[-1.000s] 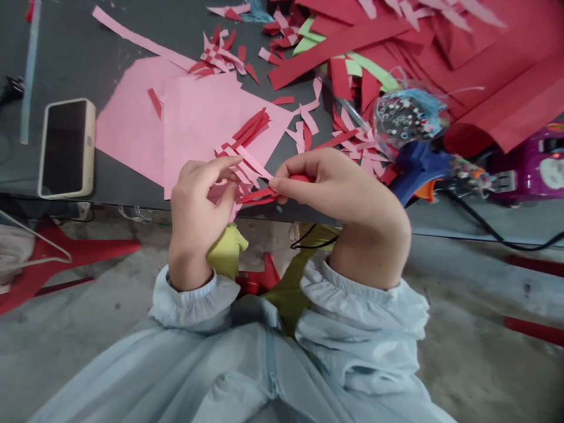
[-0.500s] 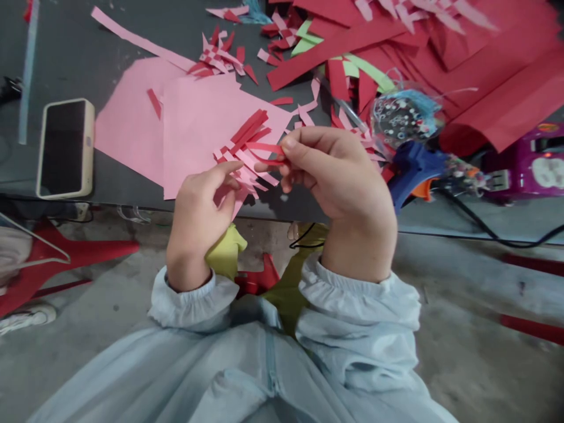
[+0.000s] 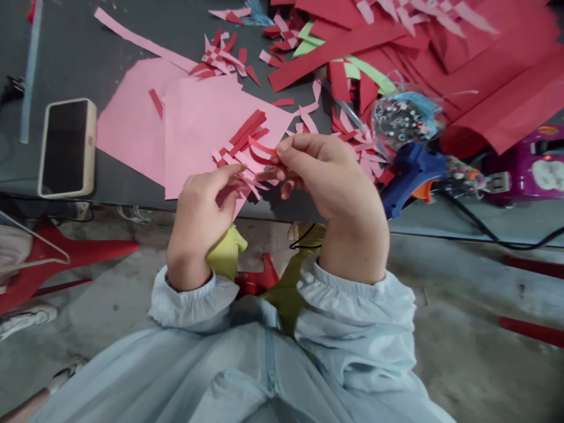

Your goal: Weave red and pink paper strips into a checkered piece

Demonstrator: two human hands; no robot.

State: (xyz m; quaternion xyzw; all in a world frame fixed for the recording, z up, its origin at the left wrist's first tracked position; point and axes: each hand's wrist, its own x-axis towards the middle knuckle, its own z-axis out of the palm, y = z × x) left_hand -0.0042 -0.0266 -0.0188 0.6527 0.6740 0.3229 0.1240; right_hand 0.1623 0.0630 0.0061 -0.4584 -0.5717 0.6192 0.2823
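A partly woven piece of pink and red paper strips is at the table's front edge, over pink paper sheets. My left hand grips its lower left side, index finger on top and thumb below; the other fingers are hidden. My right hand pinches the end of a red paper strip between thumb and index finger. That strip bows over the weave, its far end raised. Under the pinch, the right hand's other fingers are curled close to the pink strip ends.
A phone lies on the left. At right are a blue glue gun, a tub of beads, a purple case and a black cable. Red sheets and paper scraps cover the back. A red stool stands below.
My right hand has moved a little left and slightly down, toward the weave. The red strip, straighter before, now curves. A foot has come into view at lower left.
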